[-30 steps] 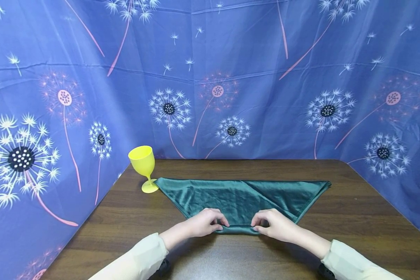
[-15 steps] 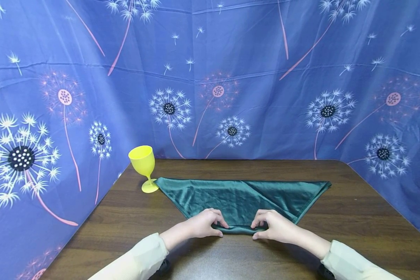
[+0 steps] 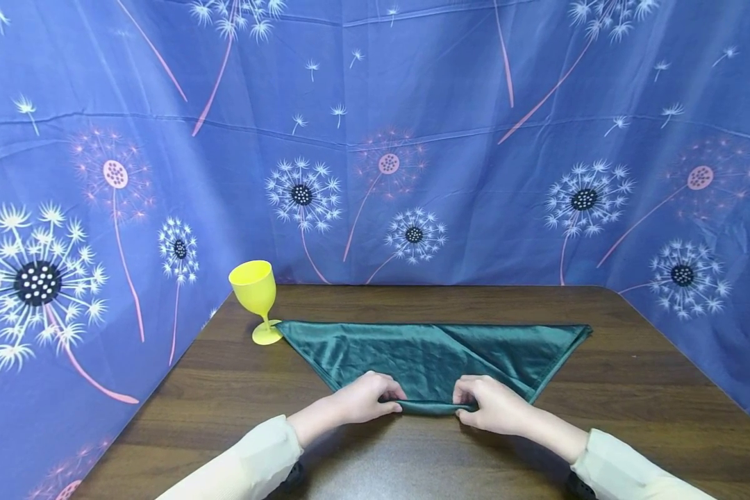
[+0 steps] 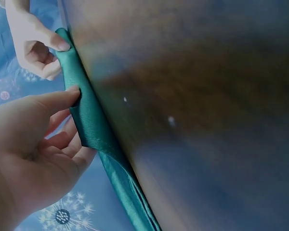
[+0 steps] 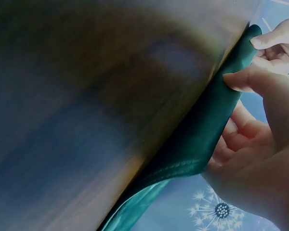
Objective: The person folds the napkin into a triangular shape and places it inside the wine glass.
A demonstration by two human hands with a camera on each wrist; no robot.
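A dark green satiny cloth (image 3: 400,354) lies on the wooden table with its long straight edge at the back and its sides narrowing toward me. Its near edge is rolled over into a narrow band. My left hand (image 3: 370,398) pinches the left end of that band, thumb in front and fingers behind. At the right end my right hand (image 3: 495,404) holds the band the same way. The left wrist view shows the left thumb (image 4: 62,100) pressing on the folded cloth (image 4: 89,106). In the right wrist view, the right thumb (image 5: 245,79) presses on the fold (image 5: 197,130).
A yellow plastic goblet (image 3: 254,292) stands upright at the back left, its foot beside the cloth's left corner. The brown wooden table (image 3: 625,375) runs back to a blue curtain (image 3: 475,194) printed with dandelions, which also hangs along the sides.
Half a second ago both thumbs were lower and apart from the band's front. Now they press against it, and the band is curled slightly further from me.
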